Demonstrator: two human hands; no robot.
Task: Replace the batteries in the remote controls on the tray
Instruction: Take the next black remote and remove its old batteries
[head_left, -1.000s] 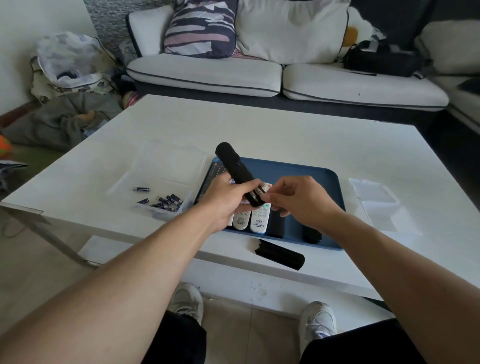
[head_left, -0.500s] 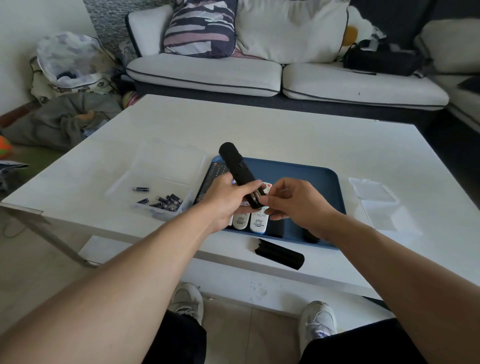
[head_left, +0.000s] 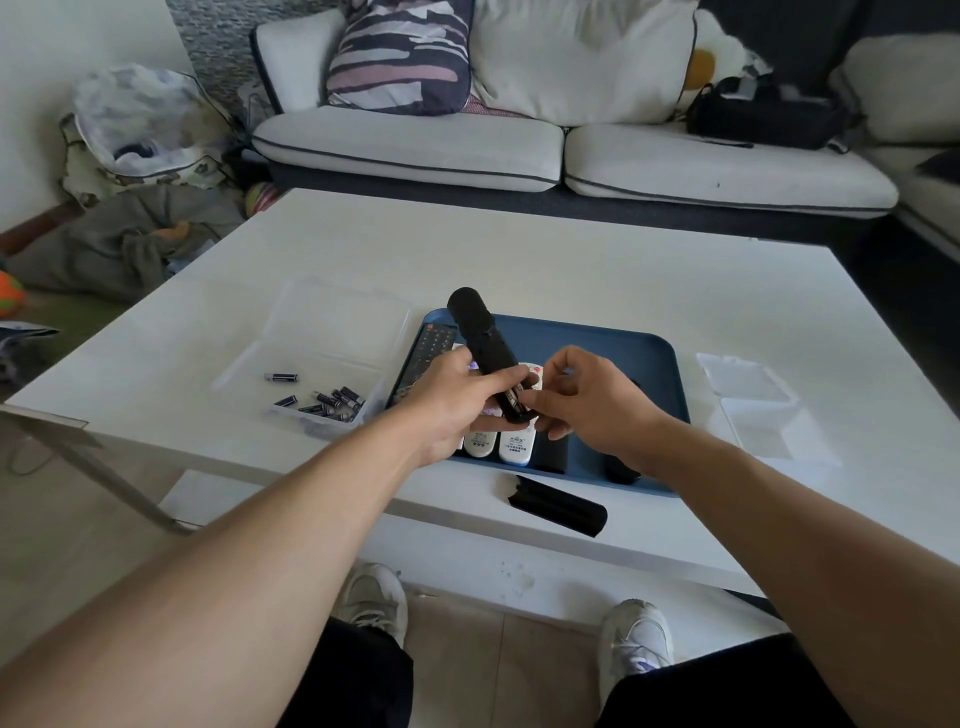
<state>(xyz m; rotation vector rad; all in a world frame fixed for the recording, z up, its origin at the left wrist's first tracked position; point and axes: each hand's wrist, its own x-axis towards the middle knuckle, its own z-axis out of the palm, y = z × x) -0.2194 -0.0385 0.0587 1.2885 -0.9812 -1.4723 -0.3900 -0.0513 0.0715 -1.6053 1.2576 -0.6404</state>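
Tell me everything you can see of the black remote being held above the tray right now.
The black remote is long, slim and matte, plastic by the look, with a rounded far end. It tilts up and away over the blue tray. The left hand grips its lower half; the right hand has its fingertips at the near end, where the battery bay looks open. A loose black cover lies on the table in front of the tray.

Home living room. Beyond the hands, a white-cushioned sofa with dark piping (head_left: 519, 150) holds a striped purple-and-pink throw pillow (head_left: 400, 57) and a black fabric bag (head_left: 763, 117). Low white rectangular coffee table (head_left: 571, 260) beneath the hands. Left of the left hand (head_left: 452, 402), crumpled grey-green clothing on the floor (head_left: 130, 234).
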